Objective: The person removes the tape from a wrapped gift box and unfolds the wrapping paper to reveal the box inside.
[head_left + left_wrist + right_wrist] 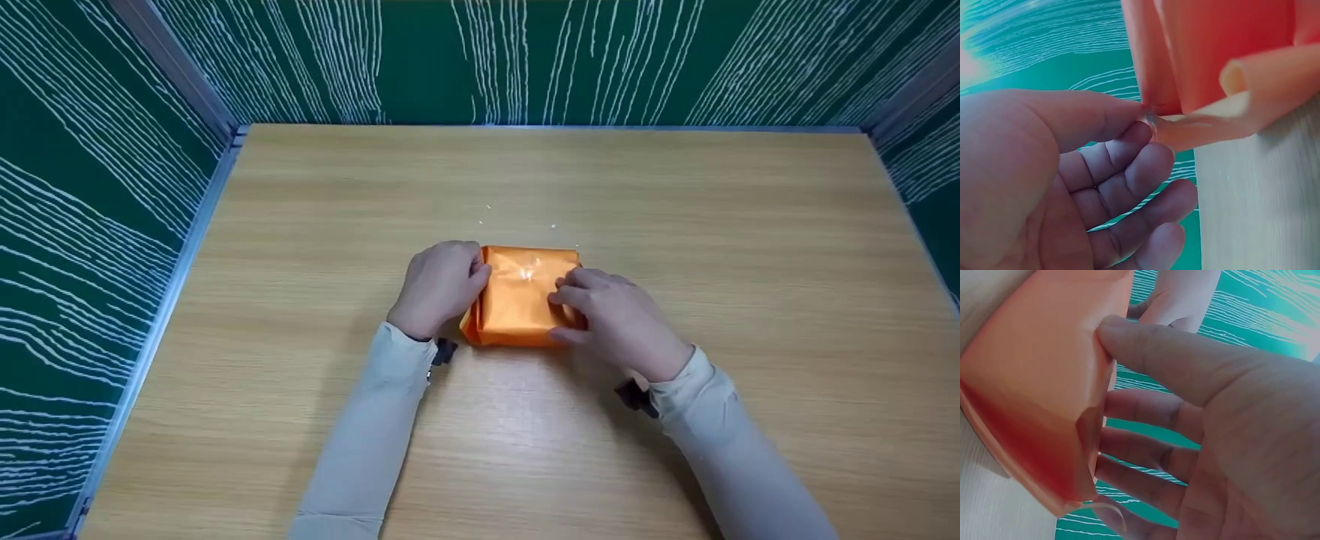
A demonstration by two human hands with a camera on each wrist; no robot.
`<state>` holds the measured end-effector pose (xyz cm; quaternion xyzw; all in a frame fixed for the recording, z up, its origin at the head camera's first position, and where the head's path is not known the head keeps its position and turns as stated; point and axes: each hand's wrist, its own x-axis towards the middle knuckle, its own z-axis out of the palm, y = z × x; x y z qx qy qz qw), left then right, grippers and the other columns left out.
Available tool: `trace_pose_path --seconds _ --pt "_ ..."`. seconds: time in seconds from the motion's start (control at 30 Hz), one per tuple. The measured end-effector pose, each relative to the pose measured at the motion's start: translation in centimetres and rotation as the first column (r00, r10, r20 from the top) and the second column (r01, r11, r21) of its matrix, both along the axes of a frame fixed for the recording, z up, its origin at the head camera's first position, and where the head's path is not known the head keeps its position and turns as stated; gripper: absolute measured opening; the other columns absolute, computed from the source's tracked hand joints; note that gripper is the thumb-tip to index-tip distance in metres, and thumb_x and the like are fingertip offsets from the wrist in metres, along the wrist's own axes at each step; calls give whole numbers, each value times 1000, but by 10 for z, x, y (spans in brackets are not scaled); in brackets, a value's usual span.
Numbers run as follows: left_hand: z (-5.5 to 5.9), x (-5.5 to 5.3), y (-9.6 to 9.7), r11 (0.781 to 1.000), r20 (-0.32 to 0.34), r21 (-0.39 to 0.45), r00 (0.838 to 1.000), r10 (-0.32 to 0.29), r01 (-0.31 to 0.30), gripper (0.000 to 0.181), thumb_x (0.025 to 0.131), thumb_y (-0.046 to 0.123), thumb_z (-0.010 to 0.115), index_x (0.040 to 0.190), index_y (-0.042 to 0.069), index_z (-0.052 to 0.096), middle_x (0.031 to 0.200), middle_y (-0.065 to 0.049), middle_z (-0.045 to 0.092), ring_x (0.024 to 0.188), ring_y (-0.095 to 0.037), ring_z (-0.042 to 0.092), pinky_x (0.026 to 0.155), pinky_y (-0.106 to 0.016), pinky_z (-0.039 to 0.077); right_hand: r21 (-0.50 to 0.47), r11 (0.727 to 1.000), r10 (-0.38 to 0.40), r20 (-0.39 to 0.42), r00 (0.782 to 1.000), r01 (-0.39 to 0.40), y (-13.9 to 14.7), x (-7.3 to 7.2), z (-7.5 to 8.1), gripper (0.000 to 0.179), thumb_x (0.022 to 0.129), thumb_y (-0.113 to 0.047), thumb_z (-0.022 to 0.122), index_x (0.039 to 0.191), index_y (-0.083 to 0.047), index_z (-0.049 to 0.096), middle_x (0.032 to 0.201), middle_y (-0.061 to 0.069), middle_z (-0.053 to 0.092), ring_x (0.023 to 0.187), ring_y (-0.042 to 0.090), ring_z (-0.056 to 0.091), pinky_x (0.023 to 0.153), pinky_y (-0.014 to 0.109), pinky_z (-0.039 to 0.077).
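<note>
A package wrapped in shiny orange paper (529, 300) lies on the wooden table between both hands. My left hand (442, 285) is at its left side. In the left wrist view, the thumb and index finger pinch the edge of the orange wrapping (1207, 62), where a small clear, glinting bit shows at the fingertips. Beside that pinch, the paper's end curls loosely. My right hand (622, 319) touches the package's right part. The right wrist view shows its thumb pressing one orange face (1044, 349), while the fairly straight fingers rest along another; a fold gapes at the end.
Several tiny white specks (553, 226) lie beyond the package on the wooden tabletop (225, 420). Green panels with white wavy lines (420, 67) stand along the back and sides. A small dark camera (636, 397) sits at the right wrist, another (444, 352) at the left.
</note>
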<state>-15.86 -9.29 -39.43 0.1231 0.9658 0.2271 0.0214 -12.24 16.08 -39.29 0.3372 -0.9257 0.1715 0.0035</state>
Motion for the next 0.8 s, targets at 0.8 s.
trace_pose_path --seconds 0.8 --pt "9 -1 -12 998 95 27 994 48 -51 20 102 16 63 122 11 63 87 -2 65 76 -22 60 73 -35 51 6 1000 2 38 999 -3 0 -2 1 38 85 -30 87 113 -6 75 116 16 68 114 39 60 110 58 39"
